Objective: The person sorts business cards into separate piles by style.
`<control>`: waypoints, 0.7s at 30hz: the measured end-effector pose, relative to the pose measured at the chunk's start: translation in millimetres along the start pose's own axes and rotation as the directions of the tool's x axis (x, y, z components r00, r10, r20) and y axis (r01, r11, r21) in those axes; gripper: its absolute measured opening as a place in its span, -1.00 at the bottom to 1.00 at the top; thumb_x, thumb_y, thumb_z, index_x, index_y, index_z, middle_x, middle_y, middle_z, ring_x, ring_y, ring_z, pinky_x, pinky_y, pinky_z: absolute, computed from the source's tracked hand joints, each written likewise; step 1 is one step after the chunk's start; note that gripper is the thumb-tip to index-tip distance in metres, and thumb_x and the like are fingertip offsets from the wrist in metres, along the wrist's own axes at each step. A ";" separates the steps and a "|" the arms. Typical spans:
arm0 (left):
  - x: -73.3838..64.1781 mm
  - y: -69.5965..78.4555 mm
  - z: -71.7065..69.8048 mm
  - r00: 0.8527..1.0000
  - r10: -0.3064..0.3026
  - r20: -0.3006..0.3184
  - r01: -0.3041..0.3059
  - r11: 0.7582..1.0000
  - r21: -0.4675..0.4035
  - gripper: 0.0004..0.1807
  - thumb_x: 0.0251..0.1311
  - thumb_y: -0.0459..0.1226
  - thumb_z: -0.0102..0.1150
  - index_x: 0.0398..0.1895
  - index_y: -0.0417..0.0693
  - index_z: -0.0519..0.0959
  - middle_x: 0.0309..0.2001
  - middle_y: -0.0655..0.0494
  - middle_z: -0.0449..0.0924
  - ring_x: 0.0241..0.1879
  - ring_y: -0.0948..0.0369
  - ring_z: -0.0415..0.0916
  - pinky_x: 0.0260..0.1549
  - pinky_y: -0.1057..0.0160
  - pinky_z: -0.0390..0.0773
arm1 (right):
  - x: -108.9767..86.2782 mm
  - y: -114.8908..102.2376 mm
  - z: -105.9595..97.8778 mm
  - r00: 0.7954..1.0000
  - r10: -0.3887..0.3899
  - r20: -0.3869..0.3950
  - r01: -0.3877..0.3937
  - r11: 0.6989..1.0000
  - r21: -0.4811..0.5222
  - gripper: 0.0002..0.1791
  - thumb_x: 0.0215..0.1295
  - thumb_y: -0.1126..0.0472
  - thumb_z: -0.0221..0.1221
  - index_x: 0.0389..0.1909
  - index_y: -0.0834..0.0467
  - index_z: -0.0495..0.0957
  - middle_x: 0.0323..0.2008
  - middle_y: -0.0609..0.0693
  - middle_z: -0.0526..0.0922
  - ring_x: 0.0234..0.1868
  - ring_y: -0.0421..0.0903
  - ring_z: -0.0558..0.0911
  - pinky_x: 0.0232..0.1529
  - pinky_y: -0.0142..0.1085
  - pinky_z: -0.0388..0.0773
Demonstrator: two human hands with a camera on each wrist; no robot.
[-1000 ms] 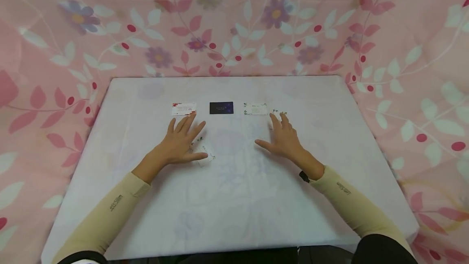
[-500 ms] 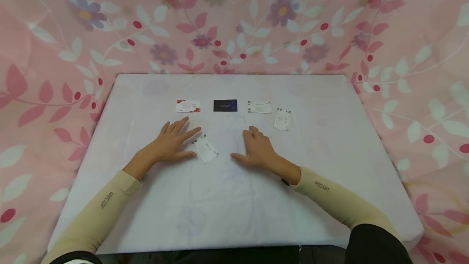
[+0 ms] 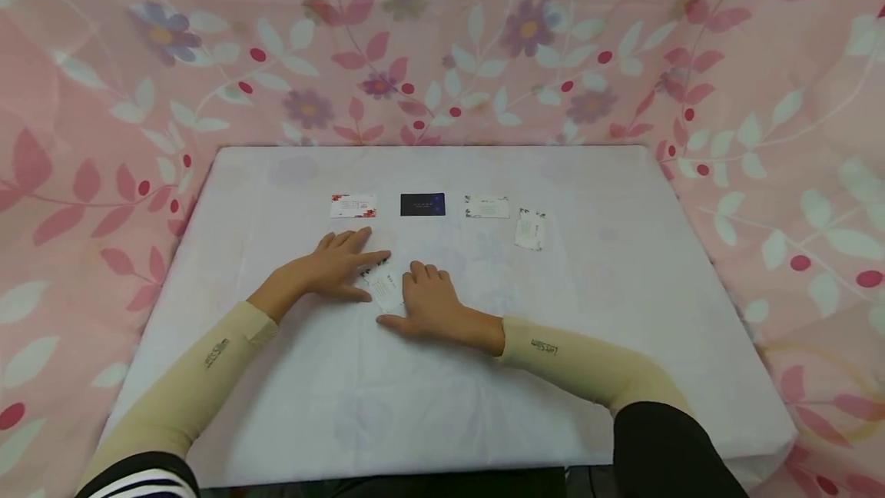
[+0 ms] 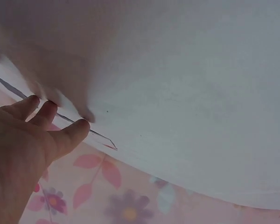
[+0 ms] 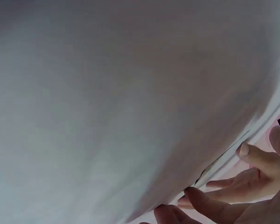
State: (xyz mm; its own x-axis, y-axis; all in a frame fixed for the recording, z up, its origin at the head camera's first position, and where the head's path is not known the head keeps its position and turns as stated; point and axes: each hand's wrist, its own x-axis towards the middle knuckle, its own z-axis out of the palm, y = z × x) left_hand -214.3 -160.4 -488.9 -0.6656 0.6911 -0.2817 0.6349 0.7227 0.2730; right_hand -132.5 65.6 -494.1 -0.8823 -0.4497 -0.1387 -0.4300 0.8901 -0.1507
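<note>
Between my two hands a white card with a leafy border point(image 3: 383, 288) lies slanted on the table. My left hand point(image 3: 335, 267) rests at its left side, fingers spread, with thumb and index finger either side of the card's left edge. My right hand point(image 3: 432, 306) lies at the card's right edge and covers part of it; its thumb points left, below the card. Low on the table in the left wrist view, the left hand point(image 4: 28, 140) touches the cloth with its fingertips. Whether the right fingertips press the card or the cloth is hard to tell.
A row at the back holds a white card with red flowers point(image 3: 353, 206), a dark blue card point(image 3: 422, 204) and a pale green-edged card point(image 3: 487, 207). Another leafy card point(image 3: 530, 230) stands lengthwise at their right. White cloth covers the table point(image 3: 588, 398); a pink floral curtain point(image 3: 442, 37) surrounds it.
My right hand has moved left and toward me, from beside the right-hand leafy card to the slanted card, uncovering the former. My left hand has shifted slightly and stays by the slanted card.
</note>
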 end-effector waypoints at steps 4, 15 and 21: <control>3.5 -0.6 3.8 1.000 0.009 -0.021 -0.009 1.000 0.000 -0.14 0.11 0.18 0.32 0.49 0.31 0.26 0.54 -0.24 -0.03 0.48 -0.24 -0.01 0.34 -0.40 0.01 | 6.7 -8.7 2.7 1.000 0.012 0.024 -0.011 0.998 -0.063 -0.08 0.16 -0.54 0.04 0.11 0.22 0.47 0.08 0.07 0.42 0.08 0.05 0.45 0.08 -0.05 0.40; 0.6 3.9 11.9 0.984 0.100 -0.149 -0.098 0.995 0.018 -0.23 0.03 0.15 0.41 0.26 -0.03 0.50 0.42 -0.12 0.31 0.41 -0.14 0.24 0.32 -0.22 0.26 | 12.1 -2.3 -2.3 0.999 -0.005 0.034 0.007 0.998 -0.069 -0.28 0.27 -0.33 0.14 0.12 0.22 0.49 0.27 0.10 0.40 0.23 0.07 0.44 0.21 -0.05 0.38; -4.4 2.2 19.3 0.962 0.145 -0.231 -0.147 0.989 0.005 -0.28 -0.02 0.08 0.48 0.14 -0.14 0.55 0.34 -0.11 0.41 0.35 -0.07 0.32 0.28 -0.15 0.34 | 15.3 8.1 -0.4 0.999 -0.036 0.015 0.035 0.999 0.021 -0.34 0.20 -0.30 0.22 0.04 0.16 0.50 0.28 0.08 0.37 0.22 0.03 0.44 0.25 -0.06 0.38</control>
State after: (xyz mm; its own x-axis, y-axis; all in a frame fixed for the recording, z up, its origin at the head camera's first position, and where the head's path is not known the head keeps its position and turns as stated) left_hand -202.4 -161.8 -504.8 -0.6390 0.7689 -0.0195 0.7282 0.6130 0.3066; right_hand -149.6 65.9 -497.0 -0.8634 -0.4822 -0.1482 -0.4568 0.8720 -0.1761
